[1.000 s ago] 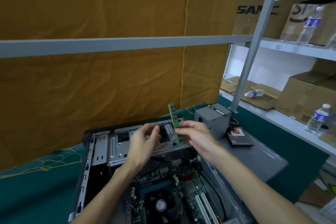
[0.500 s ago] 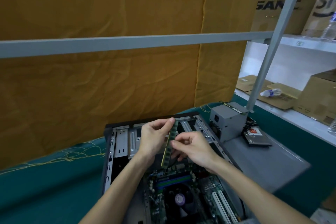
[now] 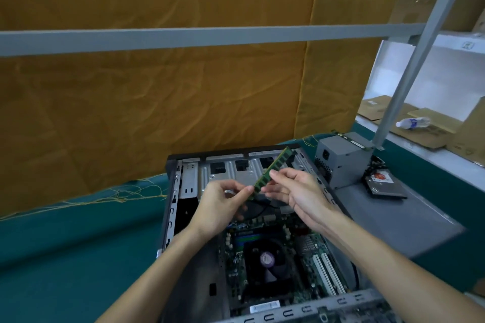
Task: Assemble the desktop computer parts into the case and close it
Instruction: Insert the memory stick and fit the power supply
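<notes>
the ram stick [image 3: 273,169], upright a second ago, now lies tilted, its far end up and to the right, above the open case [image 3: 172,191]. the left hand [image 3: 223,204] pinches its near end and the right hand [image 3: 296,190] its middle; it looks ready to go down to the motherboard's memory slots [image 3: 248,238].

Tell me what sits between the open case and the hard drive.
Head view: the grey side panel and the power supply on it; the hard drive lies on the panel too.
</notes>
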Demonstrator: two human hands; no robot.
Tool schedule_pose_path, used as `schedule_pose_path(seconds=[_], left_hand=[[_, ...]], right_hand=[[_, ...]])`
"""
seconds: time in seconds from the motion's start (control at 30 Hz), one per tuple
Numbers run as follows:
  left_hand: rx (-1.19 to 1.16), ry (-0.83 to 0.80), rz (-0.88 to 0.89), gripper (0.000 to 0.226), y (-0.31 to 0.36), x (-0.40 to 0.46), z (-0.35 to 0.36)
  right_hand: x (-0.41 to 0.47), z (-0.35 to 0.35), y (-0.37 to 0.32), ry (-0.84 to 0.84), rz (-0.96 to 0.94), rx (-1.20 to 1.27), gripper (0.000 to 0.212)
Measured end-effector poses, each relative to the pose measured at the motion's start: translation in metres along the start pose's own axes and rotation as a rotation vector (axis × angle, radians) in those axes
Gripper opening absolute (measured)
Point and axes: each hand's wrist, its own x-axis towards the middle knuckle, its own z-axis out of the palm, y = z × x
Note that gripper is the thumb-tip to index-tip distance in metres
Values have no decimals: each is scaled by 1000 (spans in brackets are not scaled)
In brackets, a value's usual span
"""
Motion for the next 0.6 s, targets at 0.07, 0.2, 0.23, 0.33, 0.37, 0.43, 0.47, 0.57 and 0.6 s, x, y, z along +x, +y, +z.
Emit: schedule_pose_path(seconds=[0.07, 0.2, 0.23, 0.33, 0.37, 0.43, 0.47, 0.57, 0.6], left_hand=[[173, -105, 33, 29, -6, -7, -5], [483, -297, 103, 31, -10, -15, -7], [553, -314, 122, 31, -9, -15, -8], [613, -340, 116, 30, -9, -12, -12], [638, -348, 99, 29, -10, -11, -13], [750, -382, 42, 25, -16, -11, -16], [820, -404, 0, 23, -21, -11, -17], [1000, -507, -230, 11, -37, -14, -25], [1052, -560, -314, 17, -40, -16, -27]], right_hand=[[-1, 1, 3, -38, 2, -102, 12], [-3, 4, 14, -154, -39, -186, 10], [-4, 5, 15, -165, -53, -202, 9], [-4, 7, 18, -174, -105, -312, 8], [-4, 7, 19, -179, -124, -357, 5], [-5, 5, 24, -187, -176, -488, 5], [-5, 4, 26, -196, -189, -567, 6], [-7, -1, 29, -292, -167, -829, 9], [-7, -3, 30, -340, -170, -949, 11]])
